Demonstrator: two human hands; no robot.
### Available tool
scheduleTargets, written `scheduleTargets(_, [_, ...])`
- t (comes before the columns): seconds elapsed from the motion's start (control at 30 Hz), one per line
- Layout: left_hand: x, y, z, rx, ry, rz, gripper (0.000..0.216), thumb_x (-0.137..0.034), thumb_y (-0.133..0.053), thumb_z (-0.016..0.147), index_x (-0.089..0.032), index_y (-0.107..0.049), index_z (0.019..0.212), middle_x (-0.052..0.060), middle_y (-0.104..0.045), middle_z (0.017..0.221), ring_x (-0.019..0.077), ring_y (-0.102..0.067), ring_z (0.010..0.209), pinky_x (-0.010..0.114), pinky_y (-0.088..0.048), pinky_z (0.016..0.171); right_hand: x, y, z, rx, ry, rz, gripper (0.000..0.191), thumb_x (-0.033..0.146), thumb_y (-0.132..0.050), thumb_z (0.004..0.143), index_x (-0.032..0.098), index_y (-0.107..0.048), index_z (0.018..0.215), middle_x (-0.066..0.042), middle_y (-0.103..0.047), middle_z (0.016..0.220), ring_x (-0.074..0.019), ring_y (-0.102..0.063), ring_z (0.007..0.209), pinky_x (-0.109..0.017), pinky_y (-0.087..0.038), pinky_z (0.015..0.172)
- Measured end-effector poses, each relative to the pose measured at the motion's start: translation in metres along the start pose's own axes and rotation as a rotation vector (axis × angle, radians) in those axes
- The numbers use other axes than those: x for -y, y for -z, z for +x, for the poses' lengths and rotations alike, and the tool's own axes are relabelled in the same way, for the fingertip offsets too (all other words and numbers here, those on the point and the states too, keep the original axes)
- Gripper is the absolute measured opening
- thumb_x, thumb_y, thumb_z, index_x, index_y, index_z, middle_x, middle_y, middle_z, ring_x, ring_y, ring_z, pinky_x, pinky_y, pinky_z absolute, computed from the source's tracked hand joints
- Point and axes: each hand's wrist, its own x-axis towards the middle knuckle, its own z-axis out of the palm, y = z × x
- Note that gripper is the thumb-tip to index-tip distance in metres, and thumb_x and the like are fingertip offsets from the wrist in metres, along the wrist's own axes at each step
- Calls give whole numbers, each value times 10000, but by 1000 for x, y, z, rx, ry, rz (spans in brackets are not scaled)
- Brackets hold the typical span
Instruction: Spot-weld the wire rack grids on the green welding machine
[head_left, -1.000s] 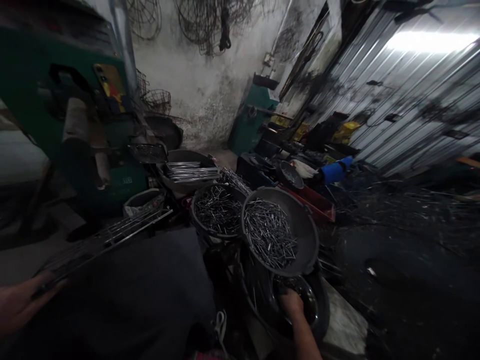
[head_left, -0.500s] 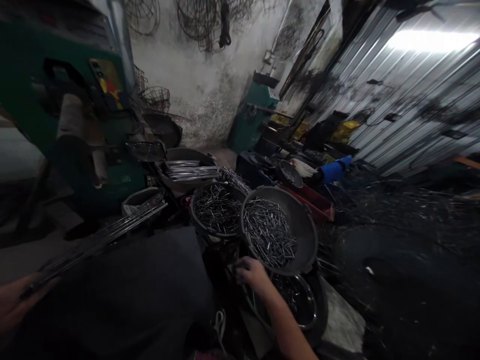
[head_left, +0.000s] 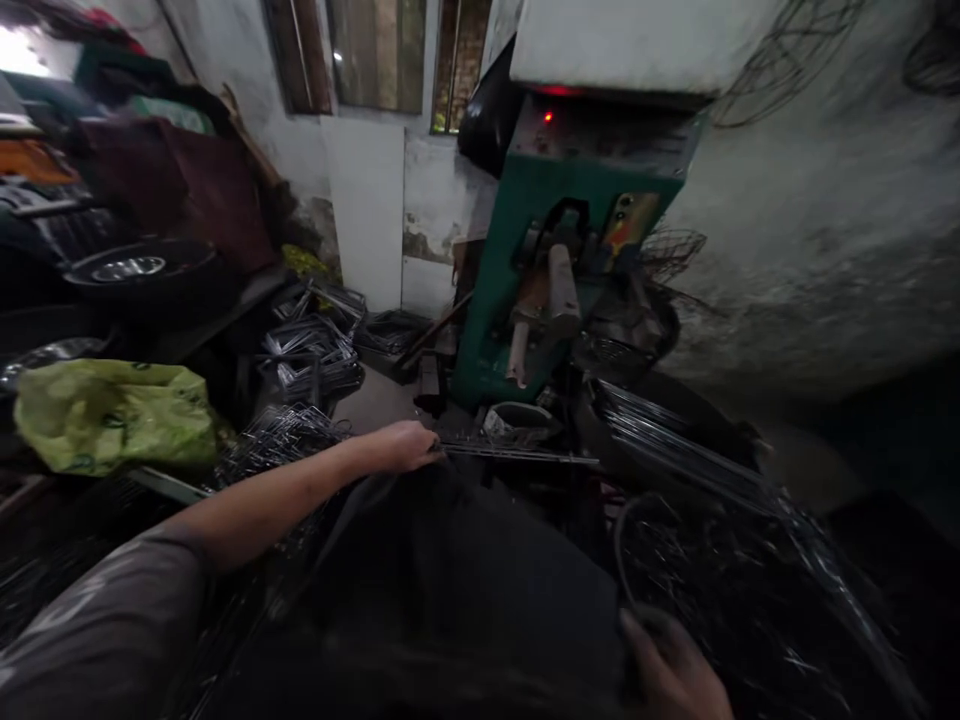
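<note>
My left hand reaches forward over my dark-clothed knee and is closed on the near end of a flat wire rack, which sticks out to the right toward a green machine. My right hand is low at the bottom edge. It rests on my knee beside the rim of a dark basin of short metal rods. Its fingers look curled, and whether it holds anything is too dark to tell.
Stacks of wire racks lie on the floor at left beside a green plastic bag. A bundle of long rods lies across a tub at right. A small tub sits before the machine. A rough wall stands at right.
The view has swung left, so the machine now stands ahead. My left hand has carried the wire rack forward toward it. My right hand has left the basins and come back to my knee.
</note>
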Motion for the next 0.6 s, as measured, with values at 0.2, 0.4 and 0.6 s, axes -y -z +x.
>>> scheduleTargets(0.2, [12, -2, 11, -26, -47, -79, 363, -398, -423, 944, -138, -674, 915, 101, -711, 837, 185, -667, 765, 230, -420, 608, 124, -94, 57, -16, 100, 629, 526, 565, -776, 516, 177, -530, 774, 33, -573, 539, -128, -519, 460, -257, -453, 439])
scheduleTargets(0.4, [29, -5, 16, -52, -24, -86, 356, -394, -452, 935, -117, -667, 873, 104, -687, 778, 171, -631, 697, 239, -415, 593, 151, -146, 98, -95, 146, 934, 541, 473, -826, 497, 185, -469, 784, 63, -586, 628, -112, -569, 532, -306, -553, 537])
scheduleTargets(0.6, [39, -13, 22, -81, 3, -130, 389, -412, -456, 933, -100, -665, 831, 90, -660, 717, 145, -576, 620, 232, -381, 545, 147, -167, 118, -201, 257, 894, 424, 433, -763, 595, 186, -480, 793, 53, -585, 676, -136, -616, 632, -305, -526, 654])
